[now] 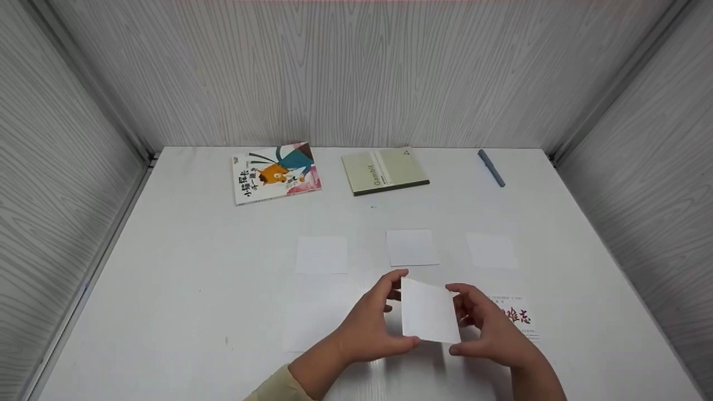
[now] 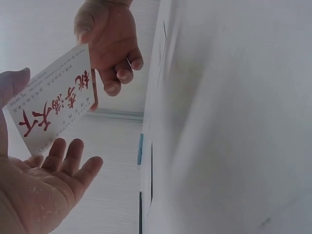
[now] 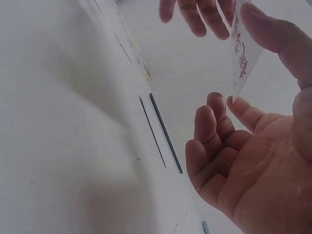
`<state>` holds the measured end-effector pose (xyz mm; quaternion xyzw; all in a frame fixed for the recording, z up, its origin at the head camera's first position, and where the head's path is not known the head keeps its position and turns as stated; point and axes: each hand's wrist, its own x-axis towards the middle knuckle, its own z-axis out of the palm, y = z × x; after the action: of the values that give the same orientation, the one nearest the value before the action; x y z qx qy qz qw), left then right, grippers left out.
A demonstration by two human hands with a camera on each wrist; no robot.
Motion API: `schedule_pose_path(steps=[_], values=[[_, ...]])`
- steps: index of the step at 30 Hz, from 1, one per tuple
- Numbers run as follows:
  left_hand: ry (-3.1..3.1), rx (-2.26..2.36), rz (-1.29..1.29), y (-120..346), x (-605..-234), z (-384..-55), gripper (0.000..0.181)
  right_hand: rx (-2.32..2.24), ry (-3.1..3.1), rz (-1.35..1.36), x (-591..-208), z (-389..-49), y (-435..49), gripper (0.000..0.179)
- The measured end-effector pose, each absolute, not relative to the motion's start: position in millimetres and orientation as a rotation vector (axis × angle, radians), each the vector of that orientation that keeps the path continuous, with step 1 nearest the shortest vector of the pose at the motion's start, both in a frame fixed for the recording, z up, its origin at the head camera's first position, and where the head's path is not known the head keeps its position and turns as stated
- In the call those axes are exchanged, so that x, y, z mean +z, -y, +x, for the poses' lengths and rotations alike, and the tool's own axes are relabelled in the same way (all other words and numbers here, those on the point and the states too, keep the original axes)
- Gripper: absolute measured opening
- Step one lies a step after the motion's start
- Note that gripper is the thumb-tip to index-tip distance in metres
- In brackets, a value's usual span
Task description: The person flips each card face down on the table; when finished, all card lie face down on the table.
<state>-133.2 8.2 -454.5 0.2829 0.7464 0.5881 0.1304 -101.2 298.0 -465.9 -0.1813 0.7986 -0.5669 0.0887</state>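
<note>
A white card [image 1: 429, 312] is held raised above the table between both hands, its blank face up in the head view. Red characters and small print cover its other face, seen on the card [image 2: 56, 100] in the left wrist view. My left hand [image 1: 370, 326] pinches its left side, index finger at the far corner and thumb at the near edge. At the right side, my right hand [image 1: 487, 328] pinches the card between index finger and thumb. Partly hidden behind the right hand lies another card [image 1: 521, 316] with red characters showing.
Beyond the hands lie three blank cards in a row: left card [image 1: 321, 255], middle card [image 1: 412, 247], right card [image 1: 492, 250]. A faint white card [image 1: 312, 326] is left of the hands. Farther back are a picture book [image 1: 277, 174], a green book [image 1: 385, 170] and a blue-grey pen [image 1: 491, 167].
</note>
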Motion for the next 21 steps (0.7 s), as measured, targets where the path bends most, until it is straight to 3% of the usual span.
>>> schedule_pose_path(steps=[11,21], values=[[-2.804,0.906,0.802,-18.6,-466.4,-130.7,0.104,-1.437,-2.498,-0.326,-460.4,-101.0,-301.0,0.107],[-2.875,0.528,0.827,-24.9,-471.0,-135.3,0.108,-1.304,-2.509,-0.252,-468.5,-103.3,-298.3,0.107]])
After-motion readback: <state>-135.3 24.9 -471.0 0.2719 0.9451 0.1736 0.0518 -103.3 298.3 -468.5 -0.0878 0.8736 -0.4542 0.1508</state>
